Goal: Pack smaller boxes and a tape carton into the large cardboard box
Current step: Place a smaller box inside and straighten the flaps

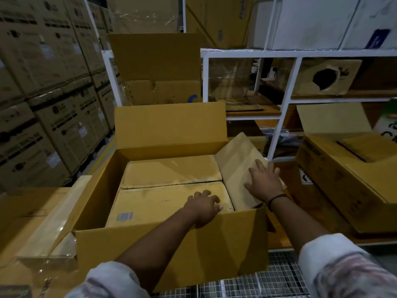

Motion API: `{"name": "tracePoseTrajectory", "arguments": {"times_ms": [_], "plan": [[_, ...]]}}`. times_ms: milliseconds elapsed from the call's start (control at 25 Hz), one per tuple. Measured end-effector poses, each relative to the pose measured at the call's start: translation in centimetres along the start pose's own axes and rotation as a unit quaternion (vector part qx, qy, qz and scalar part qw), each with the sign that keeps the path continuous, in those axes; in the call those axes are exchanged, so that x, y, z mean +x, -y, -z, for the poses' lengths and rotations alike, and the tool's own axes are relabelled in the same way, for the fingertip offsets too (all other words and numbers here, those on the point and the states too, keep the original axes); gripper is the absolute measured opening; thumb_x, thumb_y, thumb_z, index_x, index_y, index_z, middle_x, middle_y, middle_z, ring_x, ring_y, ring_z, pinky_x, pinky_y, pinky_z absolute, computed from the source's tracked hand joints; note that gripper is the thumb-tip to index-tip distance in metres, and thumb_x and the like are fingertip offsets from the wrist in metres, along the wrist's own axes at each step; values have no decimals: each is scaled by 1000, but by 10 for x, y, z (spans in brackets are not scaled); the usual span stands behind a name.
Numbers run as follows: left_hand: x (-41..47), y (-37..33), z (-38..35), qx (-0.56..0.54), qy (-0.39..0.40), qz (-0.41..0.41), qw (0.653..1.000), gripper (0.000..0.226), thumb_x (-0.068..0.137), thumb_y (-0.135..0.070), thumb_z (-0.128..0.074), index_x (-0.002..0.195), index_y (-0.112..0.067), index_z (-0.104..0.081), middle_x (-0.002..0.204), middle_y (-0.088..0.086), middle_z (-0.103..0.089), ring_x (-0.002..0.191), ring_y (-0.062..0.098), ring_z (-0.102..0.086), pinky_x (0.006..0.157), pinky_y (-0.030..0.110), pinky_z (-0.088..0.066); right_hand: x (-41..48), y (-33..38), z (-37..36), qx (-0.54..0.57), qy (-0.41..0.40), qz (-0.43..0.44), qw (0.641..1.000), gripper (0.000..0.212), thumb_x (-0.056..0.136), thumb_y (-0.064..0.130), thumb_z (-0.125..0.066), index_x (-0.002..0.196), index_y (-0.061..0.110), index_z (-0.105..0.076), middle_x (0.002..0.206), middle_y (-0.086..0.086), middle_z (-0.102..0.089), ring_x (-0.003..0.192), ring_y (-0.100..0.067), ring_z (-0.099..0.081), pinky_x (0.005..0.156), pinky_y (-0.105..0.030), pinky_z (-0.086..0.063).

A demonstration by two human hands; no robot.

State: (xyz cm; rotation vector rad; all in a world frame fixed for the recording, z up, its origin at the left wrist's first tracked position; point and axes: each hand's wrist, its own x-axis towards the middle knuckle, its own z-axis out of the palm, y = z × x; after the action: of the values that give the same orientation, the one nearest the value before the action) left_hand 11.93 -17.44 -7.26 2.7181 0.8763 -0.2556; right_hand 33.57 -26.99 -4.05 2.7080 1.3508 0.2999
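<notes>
Two smaller boxes lay flat inside the large cardboard box (171, 244): the far box (171, 172) and the near box (159, 203), side by side. A third, tilted box (234, 166) leaned in the gap by the right wall. The right hand (265, 181) pressed flat on it with fingers (258, 166) spread apart. The left hand (204, 206) rested on the near box, fingers loosely bent and clamped on nothing.

Step judged: seating the third box. The next move calls for a downward push while the neighbour is steadied. Which item is the tape carton could not be told.
</notes>
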Motion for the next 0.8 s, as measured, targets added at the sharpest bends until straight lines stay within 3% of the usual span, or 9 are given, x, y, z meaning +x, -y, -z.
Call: {"name": "tracePoseTrajectory", "arguments": {"times_ms": [160,320,560,800], "plan": [[-3,3,0,-3,-9,11,1000,57,105,-61,-35,150,-28,-46,166,11,-27,147,37,-29,116,54,-27,10,5,2,5,19,-10,1000,52,91,57,-56,134,28,-56,154,-8,-34,137,-42,-28,104,-55,-33],[-5,10,-1,-8,-23,25,999,63,102,-66,-36,151,-28,-46,166,10,-27,147,37,-30,115,53,-29,8,28,5,-25,-18,-28,999,49,85,54,-60,127,27,-63,152,-11,-35,144,-45,-21,106,-61,-27],[-10,33,3,-1,-32,57,998,63,101,-66,-40,151,-27,-45,165,9,-29,146,36,-32,115,52,-30,6,75,10,-45,-85,48,994,46,86,33,-51,129,17,-59,163,-20,-27,150,-51,-9,115,-74,2],[-14,58,6,0,-34,106,994,64,100,-66,-42,151,-27,-46,164,10,-30,145,36,-33,115,52,-31,9,112,8,20,-63,137,988,43,89,34,-54,128,18,-59,163,-20,-27,151,-48,-11,118,-70,2]]}}
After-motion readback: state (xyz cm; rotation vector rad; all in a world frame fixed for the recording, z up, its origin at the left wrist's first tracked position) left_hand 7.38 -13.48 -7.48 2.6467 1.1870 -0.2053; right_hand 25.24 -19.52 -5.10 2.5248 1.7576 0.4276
